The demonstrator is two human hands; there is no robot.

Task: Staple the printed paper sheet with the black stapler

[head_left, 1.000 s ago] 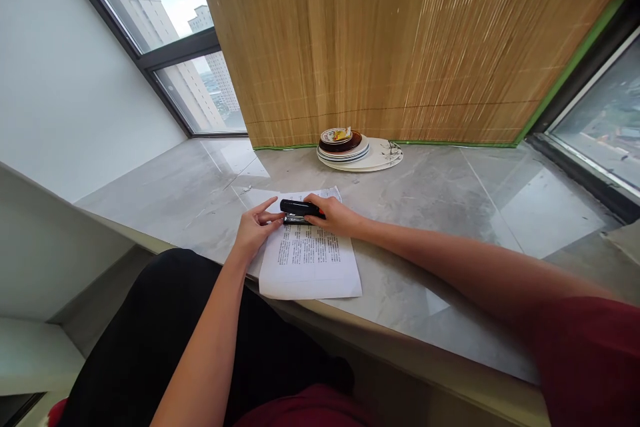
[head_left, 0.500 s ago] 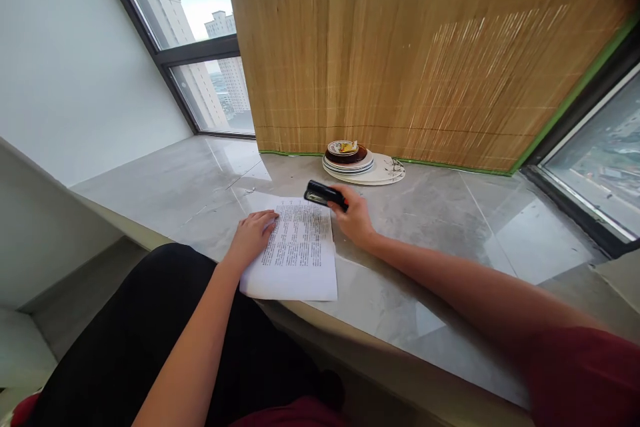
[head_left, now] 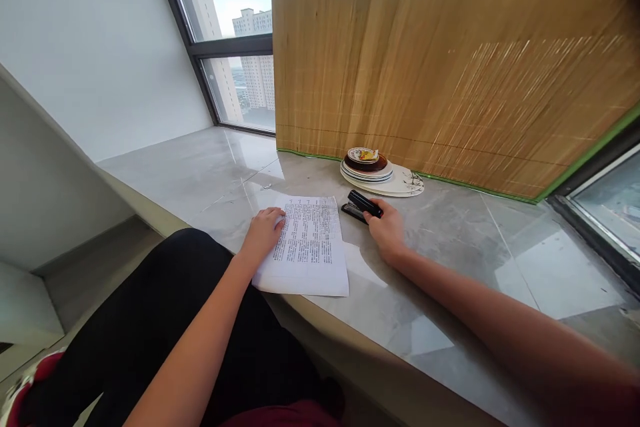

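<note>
Right hand (head_left: 386,232): fingers closed around the rear of the stapler (head_left: 361,204), which lay on the counter (head_left: 475,233) just right of the paper (head_left: 311,250). Left hand (head_left: 264,232): fingers (head_left: 276,217) loosely extended, gripping nothing, tips resting on the paper's left edge. The paper lay between the two sets of fingers. Stacked plates (head_left: 400,185) stood just beyond the right fingers, before the blind (head_left: 425,47).
</note>
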